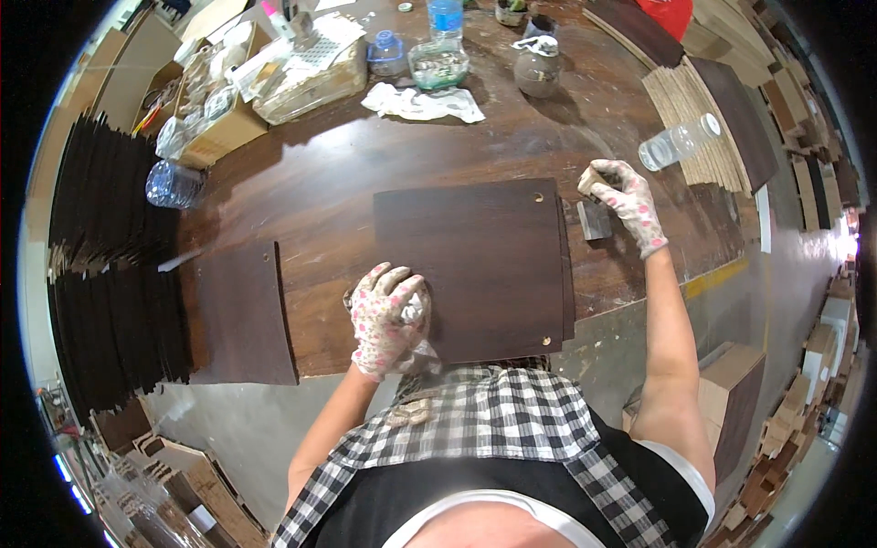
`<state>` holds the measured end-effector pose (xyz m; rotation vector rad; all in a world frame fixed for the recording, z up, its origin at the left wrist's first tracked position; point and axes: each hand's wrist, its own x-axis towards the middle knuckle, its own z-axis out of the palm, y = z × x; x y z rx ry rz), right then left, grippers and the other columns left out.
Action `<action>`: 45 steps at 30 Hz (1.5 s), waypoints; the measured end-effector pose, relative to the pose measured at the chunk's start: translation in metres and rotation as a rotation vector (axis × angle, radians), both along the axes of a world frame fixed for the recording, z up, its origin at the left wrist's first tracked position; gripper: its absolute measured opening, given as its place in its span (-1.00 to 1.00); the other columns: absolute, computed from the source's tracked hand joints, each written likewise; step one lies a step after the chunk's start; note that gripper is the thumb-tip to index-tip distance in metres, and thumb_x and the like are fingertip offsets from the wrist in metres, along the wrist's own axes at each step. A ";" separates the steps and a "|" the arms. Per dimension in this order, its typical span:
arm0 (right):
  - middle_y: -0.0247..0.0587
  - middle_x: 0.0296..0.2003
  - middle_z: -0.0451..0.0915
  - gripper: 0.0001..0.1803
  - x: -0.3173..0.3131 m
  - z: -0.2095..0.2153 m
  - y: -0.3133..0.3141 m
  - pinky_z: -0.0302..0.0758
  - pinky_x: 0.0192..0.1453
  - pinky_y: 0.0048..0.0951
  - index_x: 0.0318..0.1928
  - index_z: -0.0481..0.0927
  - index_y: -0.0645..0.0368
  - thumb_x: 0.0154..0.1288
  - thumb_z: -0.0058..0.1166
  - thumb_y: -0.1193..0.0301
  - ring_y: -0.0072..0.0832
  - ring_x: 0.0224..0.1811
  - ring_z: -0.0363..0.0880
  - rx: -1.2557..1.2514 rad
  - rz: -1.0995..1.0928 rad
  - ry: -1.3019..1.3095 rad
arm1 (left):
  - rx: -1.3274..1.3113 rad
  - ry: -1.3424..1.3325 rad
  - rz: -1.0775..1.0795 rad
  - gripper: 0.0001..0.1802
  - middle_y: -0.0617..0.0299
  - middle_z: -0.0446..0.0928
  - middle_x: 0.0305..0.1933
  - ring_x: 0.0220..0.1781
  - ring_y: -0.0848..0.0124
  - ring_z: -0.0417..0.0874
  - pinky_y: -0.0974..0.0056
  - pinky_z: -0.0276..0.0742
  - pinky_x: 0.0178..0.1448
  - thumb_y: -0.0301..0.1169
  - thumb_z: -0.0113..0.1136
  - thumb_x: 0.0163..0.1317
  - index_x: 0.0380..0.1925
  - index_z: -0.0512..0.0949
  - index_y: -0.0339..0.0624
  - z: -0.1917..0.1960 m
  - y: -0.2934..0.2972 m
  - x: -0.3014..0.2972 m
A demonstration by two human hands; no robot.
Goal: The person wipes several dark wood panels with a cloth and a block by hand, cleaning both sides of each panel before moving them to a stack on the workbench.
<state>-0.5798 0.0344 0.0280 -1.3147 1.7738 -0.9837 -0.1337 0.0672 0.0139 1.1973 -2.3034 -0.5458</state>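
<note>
Both of my hands wear white gloves with pink spots. My left hand (384, 315) is at the left edge of a dark brown panel (484, 265), its fingers curled round a crumpled whitish rag (417, 315). The panel lies in a small stack and has a round hole near each of two right corners. Beyond its right edge, my right hand (626, 196) pinches a small beige piece (589, 181) whose kind I cannot make out. Just below that hand, a small grey block (594, 221) rests on the brown table (320, 201).
Tall stacks of dark panels (114, 320) stand at left, beside a flat panel (242, 315). A clear bottle (678, 143) lies on panels at right. At the back are a jar (536, 73), a green-tinted container (438, 64), a white cloth (423, 103) and a cardboard box (224, 137).
</note>
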 end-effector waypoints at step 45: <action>-0.25 -0.05 0.56 -0.44 0.334 -0.065 0.171 0.51 0.08 -0.20 0.17 0.59 0.01 0.10 0.36 0.33 -0.28 -0.03 0.51 -0.585 0.273 0.354 | 0.832 0.647 -0.178 -0.79 0.36 0.70 -0.16 -0.12 0.61 0.61 0.41 0.54 -0.01 -0.49 0.20 0.38 -0.03 0.68 -0.23 -0.049 -0.074 -0.005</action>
